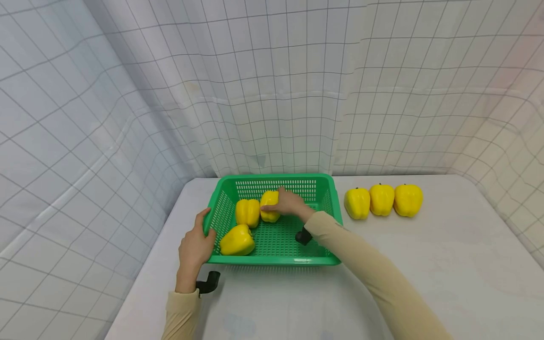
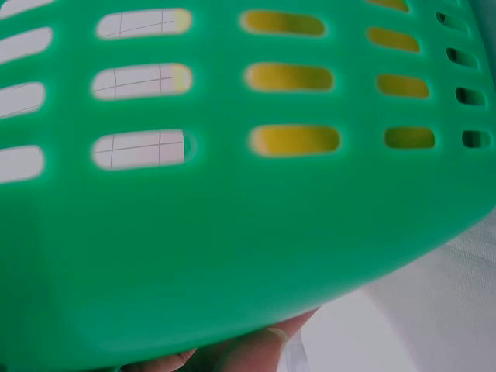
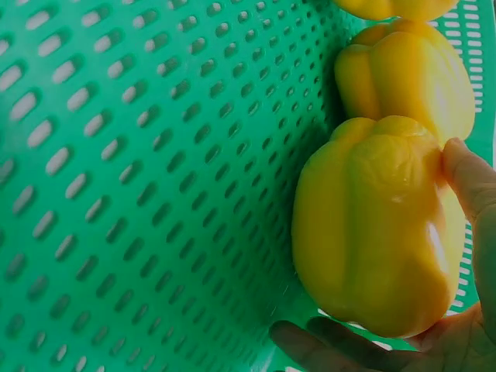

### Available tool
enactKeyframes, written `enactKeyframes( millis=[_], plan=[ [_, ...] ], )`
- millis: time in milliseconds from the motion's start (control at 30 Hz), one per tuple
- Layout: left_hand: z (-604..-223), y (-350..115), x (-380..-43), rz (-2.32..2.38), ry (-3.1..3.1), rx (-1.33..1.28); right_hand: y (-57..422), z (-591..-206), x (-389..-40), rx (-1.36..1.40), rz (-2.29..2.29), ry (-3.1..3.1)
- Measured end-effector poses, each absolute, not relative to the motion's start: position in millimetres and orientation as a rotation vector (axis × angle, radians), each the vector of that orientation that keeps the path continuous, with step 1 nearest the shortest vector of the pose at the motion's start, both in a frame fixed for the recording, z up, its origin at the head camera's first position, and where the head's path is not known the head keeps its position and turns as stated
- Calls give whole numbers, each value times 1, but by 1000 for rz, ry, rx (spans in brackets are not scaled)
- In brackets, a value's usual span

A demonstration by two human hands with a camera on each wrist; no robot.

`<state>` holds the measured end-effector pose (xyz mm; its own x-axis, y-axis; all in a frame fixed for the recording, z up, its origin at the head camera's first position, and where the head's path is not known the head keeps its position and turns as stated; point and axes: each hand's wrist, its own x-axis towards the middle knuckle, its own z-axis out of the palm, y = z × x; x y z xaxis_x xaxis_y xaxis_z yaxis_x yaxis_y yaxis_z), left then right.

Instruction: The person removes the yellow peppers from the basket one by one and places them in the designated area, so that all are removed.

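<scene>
My left hand grips the left rim of a green plastic basket, thumb inside and fingers outside. In the left wrist view its fingertips show below the slotted basket wall. My right hand reaches inside and holds a yellow bell pepper, thumb on one side and fingers on the other. That pepper stands right beside a second yellow bell pepper. A third bell pepper lies on its side in the basket's near left corner.
Several yellow things stay in order: three more bell peppers stand in a row on the white table, right of the basket. A white grid-patterned curtain hangs behind and along both sides. Dark wrist camera mounts stick out below the wrists.
</scene>
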<state>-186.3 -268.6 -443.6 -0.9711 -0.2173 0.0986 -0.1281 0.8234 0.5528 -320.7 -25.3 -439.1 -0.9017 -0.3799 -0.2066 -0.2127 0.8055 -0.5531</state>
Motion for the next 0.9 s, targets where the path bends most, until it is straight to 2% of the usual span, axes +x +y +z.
enactKeyframes(
  millis=[400, 900],
  plan=[
    [-445, -267, -188, -845, -2840, 260, -23, -441, -321, -396, -842, 2656],
    [-443, -268, -186, -843, -2849, 264, -6, -434, -316, -502, -716, 2590]
  ],
)
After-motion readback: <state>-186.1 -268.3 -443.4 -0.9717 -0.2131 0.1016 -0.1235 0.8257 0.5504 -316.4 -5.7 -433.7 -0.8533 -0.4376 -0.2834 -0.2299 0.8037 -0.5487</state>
